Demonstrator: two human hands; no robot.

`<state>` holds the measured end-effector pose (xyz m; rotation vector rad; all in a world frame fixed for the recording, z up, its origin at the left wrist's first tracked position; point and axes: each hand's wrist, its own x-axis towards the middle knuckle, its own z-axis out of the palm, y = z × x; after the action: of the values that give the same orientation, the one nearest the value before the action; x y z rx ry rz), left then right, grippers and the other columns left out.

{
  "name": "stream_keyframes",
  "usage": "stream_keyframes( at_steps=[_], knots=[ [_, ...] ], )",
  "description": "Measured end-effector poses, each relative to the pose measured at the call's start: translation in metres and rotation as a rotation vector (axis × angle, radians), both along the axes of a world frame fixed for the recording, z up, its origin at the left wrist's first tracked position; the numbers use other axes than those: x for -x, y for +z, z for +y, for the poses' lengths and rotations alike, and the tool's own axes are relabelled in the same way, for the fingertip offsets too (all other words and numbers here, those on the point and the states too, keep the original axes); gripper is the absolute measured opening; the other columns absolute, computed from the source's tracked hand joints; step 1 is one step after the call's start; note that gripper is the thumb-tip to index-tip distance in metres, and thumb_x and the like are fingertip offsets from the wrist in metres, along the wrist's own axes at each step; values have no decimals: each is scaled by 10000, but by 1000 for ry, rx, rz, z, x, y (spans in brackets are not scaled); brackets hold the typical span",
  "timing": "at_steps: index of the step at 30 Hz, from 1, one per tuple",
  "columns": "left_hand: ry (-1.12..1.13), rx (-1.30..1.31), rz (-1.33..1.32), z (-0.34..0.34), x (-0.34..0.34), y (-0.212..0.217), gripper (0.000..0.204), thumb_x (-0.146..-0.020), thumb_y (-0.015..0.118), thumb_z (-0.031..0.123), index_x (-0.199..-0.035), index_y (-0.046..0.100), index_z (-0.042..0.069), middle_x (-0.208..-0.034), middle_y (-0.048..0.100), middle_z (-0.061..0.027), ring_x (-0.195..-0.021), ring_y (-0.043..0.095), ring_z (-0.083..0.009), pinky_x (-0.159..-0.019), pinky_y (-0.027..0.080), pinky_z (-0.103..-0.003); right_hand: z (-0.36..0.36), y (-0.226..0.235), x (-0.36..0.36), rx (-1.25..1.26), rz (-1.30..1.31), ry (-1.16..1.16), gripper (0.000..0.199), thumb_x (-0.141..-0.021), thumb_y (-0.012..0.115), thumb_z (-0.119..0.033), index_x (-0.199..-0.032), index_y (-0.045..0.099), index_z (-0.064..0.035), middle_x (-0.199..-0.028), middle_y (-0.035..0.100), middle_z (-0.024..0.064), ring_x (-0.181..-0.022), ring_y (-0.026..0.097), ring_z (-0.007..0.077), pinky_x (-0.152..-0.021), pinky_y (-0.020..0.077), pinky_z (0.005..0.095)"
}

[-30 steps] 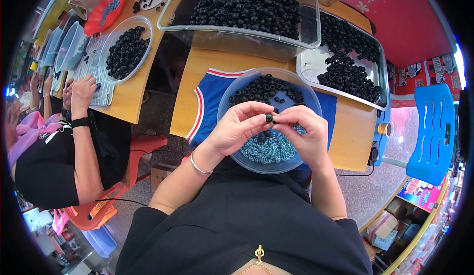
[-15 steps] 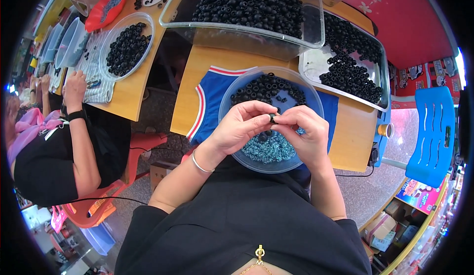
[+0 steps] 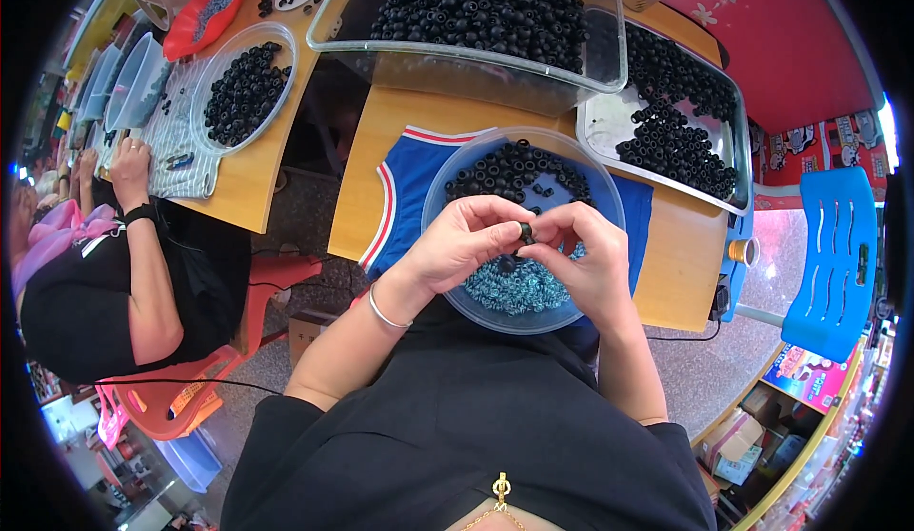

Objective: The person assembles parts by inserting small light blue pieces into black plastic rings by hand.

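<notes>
Left hand has a small black bead pinched between thumb and fingertips; right hand comes in from the other side with its thumb and index fingertips right up against the bead, though I honestly can't tell if it's gripping it too; the bead sits up over the middle of a round clear bowl, and the hands hide part of what's in there; what does show is a bunch of black beads on the far side and a pile of little teal pieces on the near side; the bowl is on a blue cloth with red and white trim, spread over a wooden table; just past the bowl there's a big clear bin heaped with more black beads, plus a metal tray of them off to the right; over on the left, a co-worker's hand is at a striped cloth near another clear bowl of black beads.
</notes>
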<state>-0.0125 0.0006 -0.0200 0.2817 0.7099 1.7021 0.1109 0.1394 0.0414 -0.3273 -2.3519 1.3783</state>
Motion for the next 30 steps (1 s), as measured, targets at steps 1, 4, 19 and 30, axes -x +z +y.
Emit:
stream_keyframes(
  at_steps=[1,4,19,30],
  knots=[
    [2,1,0,0,1,0,221,-921,626,56,-1134,617,-3,-1002,660,-63,-915,637,-128,-828,534,-270,-1,2,1,26,-56,-16,241,-693,793,-12,-910,690,-29,-784,621,51,-642,595,133,-568,480,257],
    [9,55,30,2,4,2,299,-894,672,74,-1164,562,7,-937,653,-47,-873,634,-115,-796,531,-258,4,2,-1,-33,-111,68,319,-695,800,-35,-999,706,-44,-776,609,40,-629,575,125,-568,471,256],
    [-124,14,117,8,12,13,494,-841,738,85,-1242,457,22,-851,642,-28,-772,618,-87,-718,510,-223,7,-10,-5,-28,-39,82,296,-667,817,-51,-946,717,-55,-747,606,32,-624,547,115,-560,439,266],
    [495,-97,1092,64,89,99,91,-853,701,38,-920,646,11,-835,665,0,-788,614,-57,-720,506,-210,24,-11,-3,282,40,-157,339,-809,698,0,-1143,659,-42,-865,610,13,-712,559,47,-612,449,179]
  ],
)
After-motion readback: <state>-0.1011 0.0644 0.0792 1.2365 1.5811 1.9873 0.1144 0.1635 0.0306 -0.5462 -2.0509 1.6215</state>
